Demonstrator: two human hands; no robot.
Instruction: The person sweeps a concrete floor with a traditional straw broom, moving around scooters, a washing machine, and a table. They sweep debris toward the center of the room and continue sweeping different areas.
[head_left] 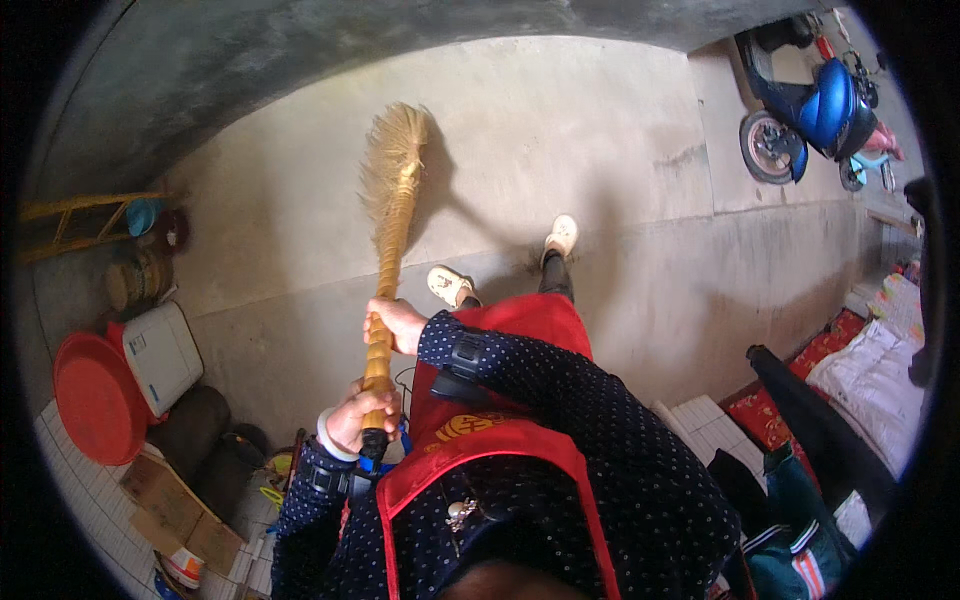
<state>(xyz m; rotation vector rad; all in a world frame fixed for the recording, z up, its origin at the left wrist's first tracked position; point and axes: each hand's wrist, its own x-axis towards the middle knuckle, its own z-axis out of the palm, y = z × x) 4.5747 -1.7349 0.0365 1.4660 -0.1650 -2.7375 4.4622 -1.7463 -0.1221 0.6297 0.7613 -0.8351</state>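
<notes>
A straw broom (392, 185) slants up and away from my body, its bristle head far and its handle end near my waist. My left hand (360, 415) is closed around the lower end of the handle, close to the dark tip. Farther up the handle, my right hand (400, 324) wraps around it, with that forearm crossing in front of the red apron (500, 440). The bristles are fanned out over the pale concrete floor (540, 110); whether they touch it I cannot tell.
A blue scooter (828, 108) stands at the far right. On the left are a yellow ladder (75, 222), a red basin (98, 398), a white box (163, 357) and cardboard boxes (180, 510). Cloths and a white sheet (870, 375) lie at the right. A grey wall (250, 70) runs across the far side.
</notes>
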